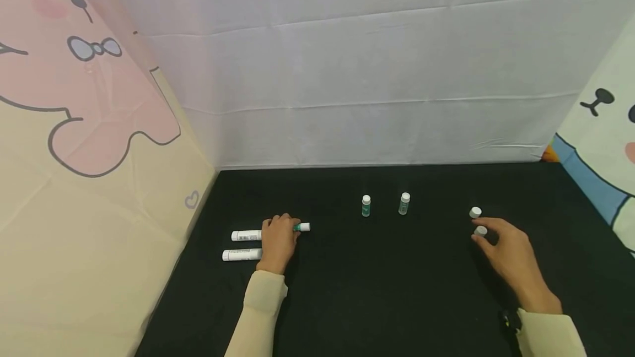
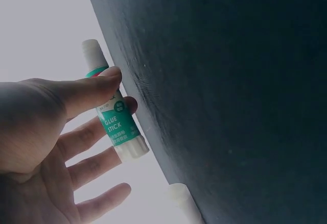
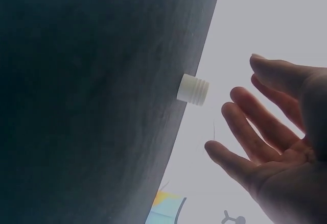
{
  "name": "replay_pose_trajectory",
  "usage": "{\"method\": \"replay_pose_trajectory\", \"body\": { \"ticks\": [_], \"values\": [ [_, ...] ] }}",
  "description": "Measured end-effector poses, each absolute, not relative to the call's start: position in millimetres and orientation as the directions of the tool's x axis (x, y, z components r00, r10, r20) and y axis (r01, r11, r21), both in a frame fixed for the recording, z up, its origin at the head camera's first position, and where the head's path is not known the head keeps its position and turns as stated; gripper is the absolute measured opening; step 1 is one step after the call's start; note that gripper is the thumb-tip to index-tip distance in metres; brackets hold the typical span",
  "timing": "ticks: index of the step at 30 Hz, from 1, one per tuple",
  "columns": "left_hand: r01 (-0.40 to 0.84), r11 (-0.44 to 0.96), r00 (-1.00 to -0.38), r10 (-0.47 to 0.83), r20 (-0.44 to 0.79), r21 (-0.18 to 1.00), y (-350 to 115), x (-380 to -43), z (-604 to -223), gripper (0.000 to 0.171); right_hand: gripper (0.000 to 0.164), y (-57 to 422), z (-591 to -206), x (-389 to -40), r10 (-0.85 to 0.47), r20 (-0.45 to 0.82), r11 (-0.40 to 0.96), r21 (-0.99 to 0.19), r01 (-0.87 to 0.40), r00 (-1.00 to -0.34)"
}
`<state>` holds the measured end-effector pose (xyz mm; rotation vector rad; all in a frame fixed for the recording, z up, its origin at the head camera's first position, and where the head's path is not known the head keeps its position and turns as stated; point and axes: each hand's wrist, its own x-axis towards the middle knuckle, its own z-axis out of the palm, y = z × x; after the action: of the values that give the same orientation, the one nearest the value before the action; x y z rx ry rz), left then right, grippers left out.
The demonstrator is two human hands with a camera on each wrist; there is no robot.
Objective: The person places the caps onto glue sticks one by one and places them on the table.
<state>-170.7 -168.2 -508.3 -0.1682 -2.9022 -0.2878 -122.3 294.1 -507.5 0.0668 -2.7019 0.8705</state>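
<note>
A small glue stick [image 2: 120,122] with a green label and white ends is pinched between the thumb and a finger of my left hand [image 1: 279,238]. Two white tubes, an upper tube [image 1: 245,235] and a lower tube [image 1: 240,255], lie left of that hand, their right ends hidden behind it. On the right, the thumb and index finger of my right hand [image 1: 508,255] spread around a small white cap [image 1: 480,231]. In the right wrist view the fingers stand apart from a ridged white cap [image 3: 193,90]. A second cap [image 1: 475,212] lies just beyond the fingertips.
Two small green-labelled glue sticks, one left [image 1: 366,206] and one right [image 1: 404,204], stand upright near the back of the black table [image 1: 377,280]. White cloth [image 1: 347,87] hangs behind, with printed cartoon cloth at both sides.
</note>
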Motion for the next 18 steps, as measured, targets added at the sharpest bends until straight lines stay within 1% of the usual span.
{"method": "replay_pose_trajectory", "body": {
  "ticks": [4, 11, 15, 18],
  "values": [
    [0.139, 0.977, -0.966, 0.099, 0.237, 0.16, -171, -172, -509, 0.023, 0.037, 297, -507, -125, 0.044, 0.278, 0.827, -0.548, -0.122, -0.959],
    [0.145, 0.979, -0.964, 0.108, 0.244, 0.139, -175, -175, -511, 0.023, 0.037, 303, -509, -128, 0.008, 0.286, 0.838, -0.524, -0.149, -0.958],
    [0.143, 0.981, -0.967, 0.11, 0.228, 0.133, -176, -177, -511, 0.023, 0.037, 306, -509, -132, -0.016, 0.253, 0.842, -0.518, -0.149, -0.967],
    [0.144, 0.982, -0.969, 0.115, 0.221, 0.125, -176, -180, -512, 0.023, 0.037, 307, -506, -134, -0.028, 0.203, 0.847, -0.516, -0.131, -0.979]
  ]
}}
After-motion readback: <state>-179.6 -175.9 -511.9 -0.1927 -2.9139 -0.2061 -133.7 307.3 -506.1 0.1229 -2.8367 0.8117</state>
